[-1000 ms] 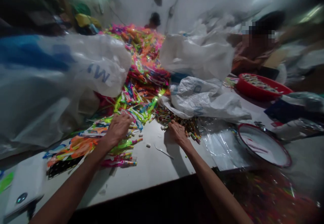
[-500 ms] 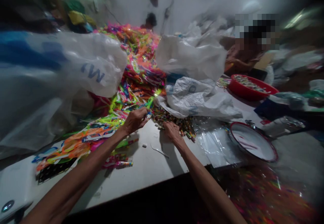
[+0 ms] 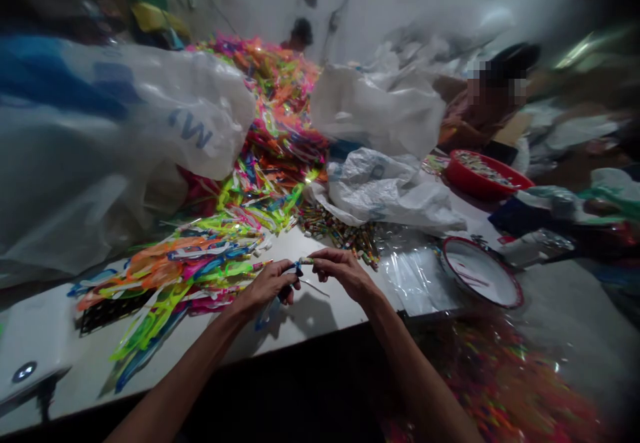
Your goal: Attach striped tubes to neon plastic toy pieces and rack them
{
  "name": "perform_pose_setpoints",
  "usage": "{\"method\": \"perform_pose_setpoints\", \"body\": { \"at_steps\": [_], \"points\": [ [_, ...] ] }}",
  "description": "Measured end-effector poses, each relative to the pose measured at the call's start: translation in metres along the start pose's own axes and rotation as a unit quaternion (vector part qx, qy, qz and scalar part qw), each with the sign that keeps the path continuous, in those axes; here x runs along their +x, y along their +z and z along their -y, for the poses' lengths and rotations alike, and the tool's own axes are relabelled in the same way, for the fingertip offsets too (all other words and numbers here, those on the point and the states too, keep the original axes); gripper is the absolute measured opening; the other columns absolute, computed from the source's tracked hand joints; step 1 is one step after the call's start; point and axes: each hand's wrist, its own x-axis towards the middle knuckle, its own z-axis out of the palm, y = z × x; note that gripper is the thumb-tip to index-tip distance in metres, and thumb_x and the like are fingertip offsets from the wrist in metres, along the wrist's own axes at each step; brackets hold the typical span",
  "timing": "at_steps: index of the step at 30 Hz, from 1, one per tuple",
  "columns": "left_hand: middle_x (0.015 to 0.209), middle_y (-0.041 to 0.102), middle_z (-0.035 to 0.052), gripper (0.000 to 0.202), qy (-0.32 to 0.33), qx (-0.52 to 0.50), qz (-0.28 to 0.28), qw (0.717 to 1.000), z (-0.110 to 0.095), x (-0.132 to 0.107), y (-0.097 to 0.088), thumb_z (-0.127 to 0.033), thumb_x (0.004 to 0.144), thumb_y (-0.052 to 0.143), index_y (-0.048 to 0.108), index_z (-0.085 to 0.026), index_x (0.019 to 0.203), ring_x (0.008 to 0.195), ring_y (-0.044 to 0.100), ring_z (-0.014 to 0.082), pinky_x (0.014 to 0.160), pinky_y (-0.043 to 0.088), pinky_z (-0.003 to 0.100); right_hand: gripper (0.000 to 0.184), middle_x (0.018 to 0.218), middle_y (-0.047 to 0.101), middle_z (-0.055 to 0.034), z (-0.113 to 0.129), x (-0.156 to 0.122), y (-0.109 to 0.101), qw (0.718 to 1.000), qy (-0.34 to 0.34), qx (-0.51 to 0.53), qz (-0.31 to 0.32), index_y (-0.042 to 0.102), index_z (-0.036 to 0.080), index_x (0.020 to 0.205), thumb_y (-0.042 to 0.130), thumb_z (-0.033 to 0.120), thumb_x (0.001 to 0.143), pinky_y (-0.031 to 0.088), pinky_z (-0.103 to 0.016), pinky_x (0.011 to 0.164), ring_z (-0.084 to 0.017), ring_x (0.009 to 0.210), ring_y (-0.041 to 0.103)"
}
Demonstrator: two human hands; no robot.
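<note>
My left hand (image 3: 267,286) pinches the end of a blue plastic strip (image 3: 263,315) that hangs down from it over the white table (image 3: 310,323). My right hand (image 3: 345,273) holds a small coloured stick (image 3: 306,261) by its end, and the stick's tip meets the strip between the two hands. A pile of small coloured sticks (image 3: 340,233) lies just beyond the hands. Left of them spreads a heap of neon plastic strips (image 3: 200,266).
Big white plastic bags (image 3: 120,143) stand at the left, with more white bags (image 3: 385,189) behind the sticks. A white bowl with a red rim (image 3: 477,273) and clear film (image 3: 415,276) lie at the right. A red basin (image 3: 480,179) sits before another person (image 3: 480,106).
Both hands have drawn back from the piles toward me and come together. The left one now carries a blue strip, the right one a small stick.
</note>
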Motion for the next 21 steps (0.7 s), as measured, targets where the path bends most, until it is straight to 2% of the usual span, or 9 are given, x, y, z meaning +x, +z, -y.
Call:
{"method": "perform_pose_setpoints", "body": {
  "at_steps": [4,7,12,17,21],
  "points": [
    [0.069,0.057,-0.0013,0.013,0.005,0.018,0.005,1.000,-0.018,-0.014,0.005,-0.024,0.077,0.046,0.050,-0.015,0.085,0.045,0.050,0.0071,0.046,0.035,0.021,0.021,0.064,0.061,-0.0015,0.006,-0.002,0.004,0.999,0.002,0.046,0.015,0.071,0.013,0.084,0.068,0.031,0.073,0.036,-0.022,0.051,-0.008,0.053,0.049],
    [0.067,0.055,-0.0019,0.016,0.005,0.032,0.007,0.999,-0.025,-0.019,0.004,-0.030,0.081,0.042,0.049,-0.016,0.085,0.043,0.048,0.0071,0.044,0.033,0.021,0.021,0.063,0.060,-0.0015,0.007,0.000,0.004,0.998,-0.002,0.062,0.028,0.071,0.013,0.086,0.068,0.029,0.073,0.036,-0.022,0.050,-0.008,0.052,0.049],
    [0.064,0.055,-0.0024,0.022,0.003,0.053,0.013,0.998,-0.021,-0.022,0.000,-0.036,0.085,0.040,0.049,-0.016,0.083,0.042,0.048,0.0076,0.045,0.034,0.021,0.021,0.062,0.060,-0.0013,0.005,0.001,0.006,0.998,0.007,0.059,0.027,0.071,0.013,0.085,0.068,0.029,0.073,0.035,-0.021,0.049,-0.008,0.050,0.049],
    [0.070,0.058,-0.0010,0.018,-0.007,0.042,0.023,0.999,-0.021,-0.022,0.000,-0.031,0.082,0.043,0.050,-0.015,0.081,0.045,0.051,0.0077,0.047,0.034,0.022,0.022,0.065,0.061,-0.0017,0.003,-0.001,0.008,0.998,0.004,0.060,0.028,0.071,0.014,0.089,0.069,0.028,0.073,0.038,-0.023,0.054,-0.009,0.054,0.051],
    [0.066,0.057,-0.0011,0.016,-0.013,0.033,0.042,0.998,-0.023,-0.025,0.000,-0.026,0.081,0.041,0.051,-0.015,0.078,0.046,0.049,0.0080,0.049,0.035,0.022,0.023,0.065,0.062,-0.0021,0.003,-0.003,0.008,0.999,-0.004,0.025,0.046,0.070,0.014,0.093,0.067,0.029,0.074,0.041,-0.025,0.062,-0.011,0.062,0.055]
  ]
}}
